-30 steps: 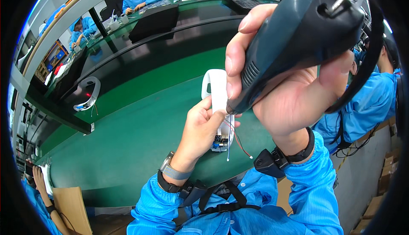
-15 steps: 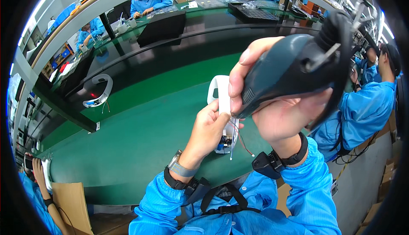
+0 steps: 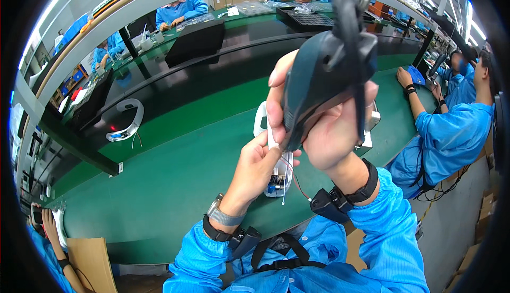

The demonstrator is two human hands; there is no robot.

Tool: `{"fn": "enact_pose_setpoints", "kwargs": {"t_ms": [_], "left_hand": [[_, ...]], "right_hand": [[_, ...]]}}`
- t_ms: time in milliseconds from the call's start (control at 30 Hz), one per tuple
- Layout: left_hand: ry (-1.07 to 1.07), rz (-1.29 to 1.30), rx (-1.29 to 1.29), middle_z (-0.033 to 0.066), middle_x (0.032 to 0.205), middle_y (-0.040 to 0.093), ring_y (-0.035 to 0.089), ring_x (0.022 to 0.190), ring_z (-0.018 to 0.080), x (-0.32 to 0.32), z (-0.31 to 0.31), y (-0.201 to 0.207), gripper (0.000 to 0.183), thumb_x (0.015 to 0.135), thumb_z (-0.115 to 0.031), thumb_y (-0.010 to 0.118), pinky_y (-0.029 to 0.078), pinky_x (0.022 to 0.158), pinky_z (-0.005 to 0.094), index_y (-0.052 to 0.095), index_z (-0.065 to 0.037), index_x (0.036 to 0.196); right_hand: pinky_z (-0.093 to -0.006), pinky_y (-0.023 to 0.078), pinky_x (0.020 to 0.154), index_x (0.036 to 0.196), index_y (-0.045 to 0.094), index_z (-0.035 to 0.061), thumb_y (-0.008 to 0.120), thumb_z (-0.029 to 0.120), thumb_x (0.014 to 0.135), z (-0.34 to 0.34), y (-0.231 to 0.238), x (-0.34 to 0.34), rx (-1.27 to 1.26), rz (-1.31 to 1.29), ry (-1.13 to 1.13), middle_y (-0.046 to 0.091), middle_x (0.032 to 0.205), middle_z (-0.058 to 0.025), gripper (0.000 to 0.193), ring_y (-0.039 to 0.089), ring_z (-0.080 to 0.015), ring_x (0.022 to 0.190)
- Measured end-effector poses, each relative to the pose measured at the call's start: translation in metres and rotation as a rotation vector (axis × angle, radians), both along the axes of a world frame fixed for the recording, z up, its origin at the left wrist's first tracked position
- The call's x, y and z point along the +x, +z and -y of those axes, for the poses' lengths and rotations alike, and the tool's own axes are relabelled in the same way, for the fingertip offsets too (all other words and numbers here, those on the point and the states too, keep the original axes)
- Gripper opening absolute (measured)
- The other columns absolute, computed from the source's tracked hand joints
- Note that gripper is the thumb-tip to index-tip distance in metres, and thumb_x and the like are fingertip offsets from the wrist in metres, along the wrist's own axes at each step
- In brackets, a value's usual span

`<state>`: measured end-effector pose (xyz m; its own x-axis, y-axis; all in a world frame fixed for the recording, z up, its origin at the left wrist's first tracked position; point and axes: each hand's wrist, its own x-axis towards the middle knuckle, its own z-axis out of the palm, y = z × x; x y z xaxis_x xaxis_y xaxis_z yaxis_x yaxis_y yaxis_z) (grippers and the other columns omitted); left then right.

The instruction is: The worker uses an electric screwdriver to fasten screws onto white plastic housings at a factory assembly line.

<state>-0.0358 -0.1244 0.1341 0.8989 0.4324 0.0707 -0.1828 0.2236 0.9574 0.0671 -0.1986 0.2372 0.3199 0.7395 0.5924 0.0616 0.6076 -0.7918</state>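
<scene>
My right hand (image 3: 330, 139) is wrapped round a dark teal and black electric screwdriver (image 3: 311, 77), with a thick cord at its upper end. The tool slants down, and its lower tip meets a white curved neck massager housing (image 3: 259, 120); the exact contact point is hidden by fingers. My left hand (image 3: 252, 168) grips that housing over the green bench, thumb near the tool tip. Below the fingers, the housing's open end shows a circuit board (image 3: 276, 184) with blue parts, and thin red and white wires hang from it.
Another white curved housing (image 3: 130, 117) with a red light lies at the left on the dark strip. A metal post (image 3: 79, 139) stands on the bench there. A white boxy object (image 3: 375, 118) is partly behind my right hand. A co-worker (image 3: 451, 133) sits close at right.
The screwdriver and my right hand have shifted left and become more upright. The view has turned a little, uncovering the boxy object and more of the co-worker's arms.
</scene>
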Motion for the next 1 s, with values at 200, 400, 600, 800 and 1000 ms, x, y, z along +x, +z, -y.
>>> {"fn": "enact_pose_setpoints", "kwargs": {"t_ms": [200,400,600,800,1000], "left_hand": [[0.060,-0.018,-0.118,0.0178,0.105,0.068,0.071,0.087,0.0222,0.004,0.008,-0.004,0.034,0.099,-0.004,0.043,0.060,0.073,0.0318,0.045,0.002,0.132],[0.161,-0.093,0.013,0.0105,0.085,0.062,0.065,0.071,0.0194,0.003,0.026,-0.006,0.045,0.091,-0.010,0.060,0.057,0.070,0.0334,0.041,0.002,0.130],[0.132,-0.060,0.014,0.0108,0.086,0.061,0.065,0.072,0.0195,0.006,0.030,-0.011,0.054,0.092,-0.012,0.062,0.057,0.077,0.0367,0.034,0.003,0.135],[0.085,-0.049,0.012,0.0137,0.087,0.061,0.066,0.074,0.0221,0.011,0.033,-0.012,0.041,0.094,-0.010,0.057,0.057,0.071,0.0364,0.036,0.002,0.126],[-0.015,0.021,0.005,0.0167,0.094,0.062,0.066,0.081,0.0225,0.008,0.024,-0.025,0.041,0.097,-0.003,0.045,0.058,0.074,0.0355,0.029,0.000,0.134]], "right_hand": [[-0.0259,0.049,0.045,0.108,0.052,-0.0064,0.024,0.085,0.085,0.014,0.004,0.035,0.279,-0.074,0.041,0.062,0.072,-0.0138,0.099,0.059,-0.0154,0.051],[-0.0225,0.046,0.049,0.111,0.056,-0.0019,0.033,0.087,0.082,0.094,-0.046,0.143,0.157,-0.003,-0.599,0.063,0.076,-0.0116,0.096,0.060,-0.0131,0.055],[-0.0234,0.048,0.052,0.111,0.051,0.0021,0.032,0.087,0.082,0.117,-0.101,0.171,0.106,0.034,-0.616,0.062,0.082,-0.0123,0.092,0.060,-0.0146,0.057],[-0.0229,0.048,0.054,0.112,0.058,-0.0014,0.039,0.091,0.073,0.113,-0.106,0.173,0.084,-0.074,-0.636,0.065,0.081,-0.0129,0.102,0.061,-0.0131,0.058],[-0.0225,0.047,0.051,0.110,0.053,0.0000,0.034,0.087,0.081,0.110,-0.121,0.180,0.079,-0.011,-0.639,0.063,0.080,-0.0120,0.094,0.060,-0.0134,0.056]]}}
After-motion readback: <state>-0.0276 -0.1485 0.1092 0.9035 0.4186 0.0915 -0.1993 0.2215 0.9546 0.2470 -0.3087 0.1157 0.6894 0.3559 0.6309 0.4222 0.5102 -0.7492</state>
